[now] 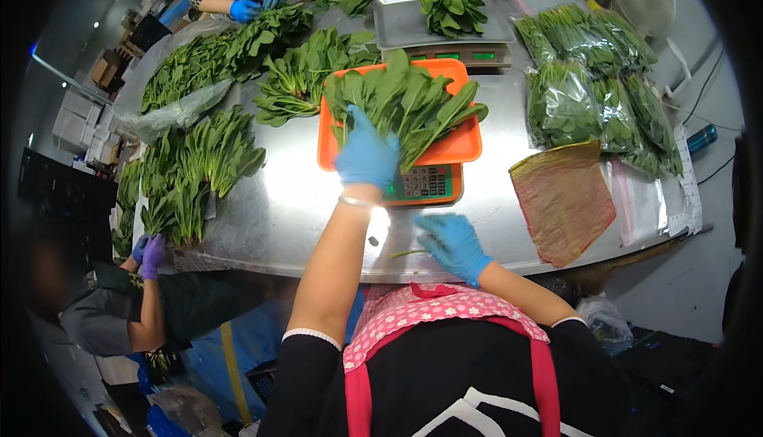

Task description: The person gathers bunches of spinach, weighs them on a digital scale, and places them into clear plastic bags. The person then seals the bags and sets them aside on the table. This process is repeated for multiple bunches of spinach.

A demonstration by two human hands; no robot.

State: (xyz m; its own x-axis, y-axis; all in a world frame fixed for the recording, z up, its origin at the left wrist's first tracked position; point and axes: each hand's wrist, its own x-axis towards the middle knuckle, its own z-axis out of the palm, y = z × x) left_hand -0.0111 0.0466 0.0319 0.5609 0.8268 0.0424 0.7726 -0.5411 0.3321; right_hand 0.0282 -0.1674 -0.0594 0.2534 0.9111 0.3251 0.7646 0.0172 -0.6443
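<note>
My left hand point(366, 154), in a blue glove, lies over the stem end of a bunch of leafy greens point(411, 100) in an orange plastic tray point(456, 154); whether its fingers close on the stems is hidden. Under the tray sits a digital scale point(426, 184) with a keypad. My right hand point(453, 243), also gloved in blue, is above the table's near edge, slightly blurred, close to a thin green stem point(409, 253). A small dark leaf scrap point(373, 241) lies between my arms on the metal table point(268, 222).
Loose greens point(208, 151) cover the left side, beside an open plastic bag point(185, 112) of greens. Bagged greens point(563, 100) and a mesh cloth point(563, 201) lie right. A second scale point(483, 55) stands beyond the tray. Co-workers' gloved hands point(244, 11) are at the far side and left.
</note>
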